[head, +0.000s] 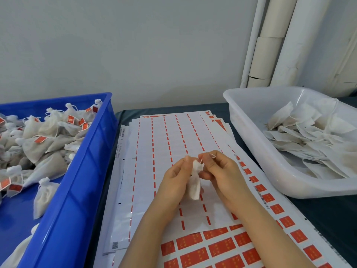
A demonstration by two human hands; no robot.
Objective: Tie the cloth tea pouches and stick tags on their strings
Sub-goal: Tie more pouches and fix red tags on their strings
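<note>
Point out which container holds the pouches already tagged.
The blue crate at left: its tied pouches carry red tags. The white tub holds flat pouches, untagged.

Blue rectangular plastic crate [88, 171]. Off-white tied cloth pouches [48, 132] carry red-orange tags [71, 119]. Translucent white plastic tub [251, 142]. White paper sticker sheets [173, 136]: red-orange dashed columns; unpeeled stickers [222, 246] red-orange, yellow marks. Worktop [332, 215] dark blue-grey. White: held cloth pouch [195, 182], its string [212, 156].
</note>
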